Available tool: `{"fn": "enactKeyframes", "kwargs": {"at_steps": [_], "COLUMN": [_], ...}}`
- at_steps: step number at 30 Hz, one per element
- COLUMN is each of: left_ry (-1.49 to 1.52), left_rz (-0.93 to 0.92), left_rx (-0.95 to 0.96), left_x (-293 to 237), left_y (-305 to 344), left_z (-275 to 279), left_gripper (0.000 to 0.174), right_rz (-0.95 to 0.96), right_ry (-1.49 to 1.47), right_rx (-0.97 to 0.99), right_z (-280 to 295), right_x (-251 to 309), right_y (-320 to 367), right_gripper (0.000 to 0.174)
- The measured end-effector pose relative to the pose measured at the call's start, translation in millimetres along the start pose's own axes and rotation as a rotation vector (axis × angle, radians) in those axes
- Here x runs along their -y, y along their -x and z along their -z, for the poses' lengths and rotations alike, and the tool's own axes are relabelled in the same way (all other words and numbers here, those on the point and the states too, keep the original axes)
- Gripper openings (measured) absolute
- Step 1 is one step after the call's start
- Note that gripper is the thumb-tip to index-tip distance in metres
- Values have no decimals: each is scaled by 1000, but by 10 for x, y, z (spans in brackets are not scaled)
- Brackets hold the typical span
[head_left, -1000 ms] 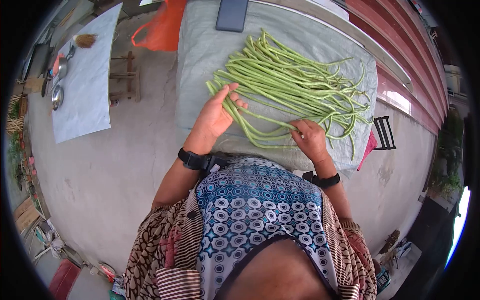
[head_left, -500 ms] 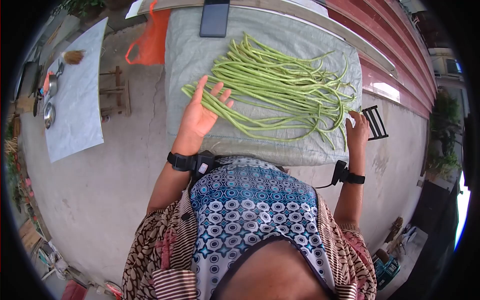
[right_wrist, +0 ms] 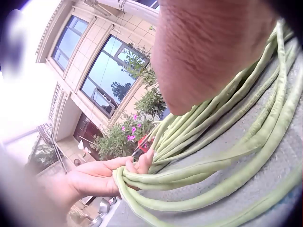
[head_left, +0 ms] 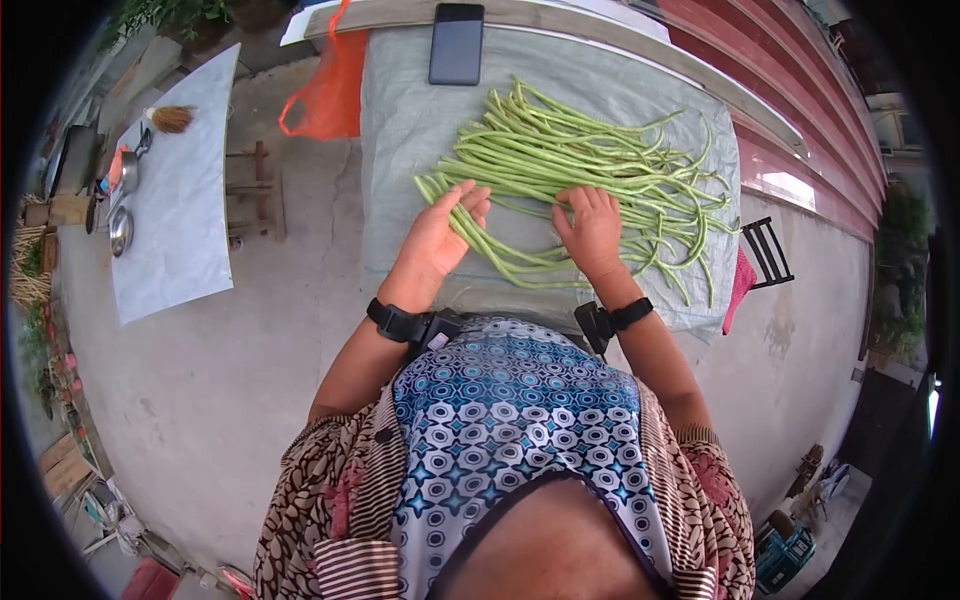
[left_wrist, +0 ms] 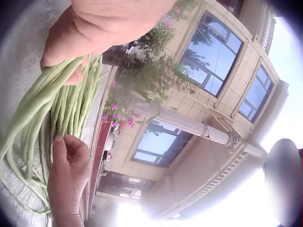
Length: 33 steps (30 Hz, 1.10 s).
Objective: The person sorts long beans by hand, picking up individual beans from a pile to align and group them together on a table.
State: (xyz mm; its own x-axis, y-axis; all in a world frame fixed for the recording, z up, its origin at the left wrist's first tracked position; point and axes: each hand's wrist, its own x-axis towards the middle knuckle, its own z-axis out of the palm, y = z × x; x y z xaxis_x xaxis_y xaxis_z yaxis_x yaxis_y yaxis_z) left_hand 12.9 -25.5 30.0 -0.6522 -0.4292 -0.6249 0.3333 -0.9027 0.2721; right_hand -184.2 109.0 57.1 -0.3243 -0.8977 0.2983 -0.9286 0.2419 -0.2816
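Note:
Long green beans (head_left: 560, 165) lie in a spread pile on a grey sheet-covered table (head_left: 400, 120). Near the pile's front left, the left hand (head_left: 440, 232) grips the ends of several beans (head_left: 500, 262), its fingers curled round them; the right wrist view shows these bean ends (right_wrist: 161, 178) in the left hand (right_wrist: 97, 178). The right hand (head_left: 592, 232) is at the front middle of the pile, fingers bent down at the beans; in the left wrist view the thumb and forefinger of the right hand (left_wrist: 70, 175) pinch at a bean.
A dark phone (head_left: 456, 45) lies at the table's back edge, an orange bag (head_left: 335, 85) hangs at its left corner. Farther left stands a white table (head_left: 180, 210) with a brush (head_left: 170, 119) and metal bowls. A black rack (head_left: 768, 252) stands at the right.
The right hand has gone out to the beans' right ends and come back to the pile's middle. The left hand still holds its beans, its fingers more curled than half a second ago.

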Motion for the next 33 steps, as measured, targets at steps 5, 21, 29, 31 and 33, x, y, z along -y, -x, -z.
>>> {"fn": "enactKeyframes", "kwargs": {"at_steps": [5,21,29,31,33], "left_ry": [-35,109,23,19,35], "left_rz": [-2,-64,-94,-112,-122], "left_rx": [95,131,54,23,-13], "left_x": [51,200,154,128,101], "left_y": [-77,-44,72,65,66], "left_z": [-23,0,-21,74,119], "left_gripper": [38,24,24,24,24], "right_rz": [-185,-49,-131,-188,-214], "right_ry": [-376,175,514,574,666], "right_rx": [90,88,-83,-146,-242], "right_z": [138,807,1386,1416,1420], "right_x": [-14,-699,-1194,-1362,-1419], "right_y": [196,374,436,476,473], "right_gripper": [16,9,11,16,21]}}
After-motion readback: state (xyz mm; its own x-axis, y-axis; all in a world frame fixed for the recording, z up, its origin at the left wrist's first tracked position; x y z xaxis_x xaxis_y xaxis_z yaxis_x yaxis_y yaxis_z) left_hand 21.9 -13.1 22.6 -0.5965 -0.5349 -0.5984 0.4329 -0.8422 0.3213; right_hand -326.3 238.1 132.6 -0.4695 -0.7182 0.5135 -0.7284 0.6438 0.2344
